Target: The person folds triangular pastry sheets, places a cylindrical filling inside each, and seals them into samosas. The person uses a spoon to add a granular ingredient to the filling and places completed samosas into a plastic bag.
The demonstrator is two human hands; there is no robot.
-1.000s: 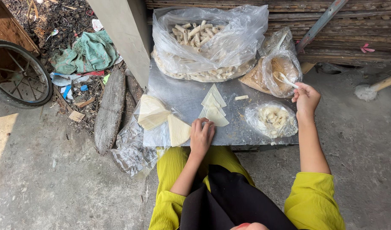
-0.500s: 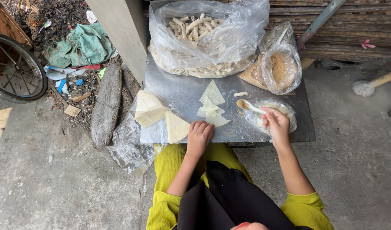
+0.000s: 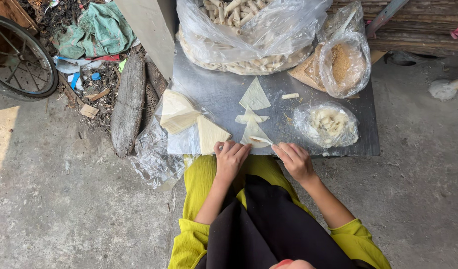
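Lying at the near edge of the metal table (image 3: 214, 89), a pale triangular wrapper (image 3: 254, 133) sits between the person's two hands, with the bowl of a small spoon (image 3: 261, 140) resting on it. The right hand (image 3: 294, 160) is closed lightly around the spoon's handle, fingers curled and pinching it, the tip pointing left onto the wrapper. The left hand (image 3: 231, 157) lies just beside the wrapper's left corner, fingers bent and loosely spread, pressing on the table edge and gripping nothing that can be seen. Two more triangular wrappers (image 3: 254, 97) lie farther up the table, apart from the hands. To the left, a stack of wrappers (image 3: 181, 113) sits on clear plastic, touching the table's corner. To the right is a small clear bag of pale filling (image 3: 328, 124), and beyond it a bag of brownish crumbs (image 3: 342, 65). A large plastic bag of finished rolls (image 3: 244, 35) fills the far side. A wheel (image 3: 19, 60) stands at far left on the concrete.
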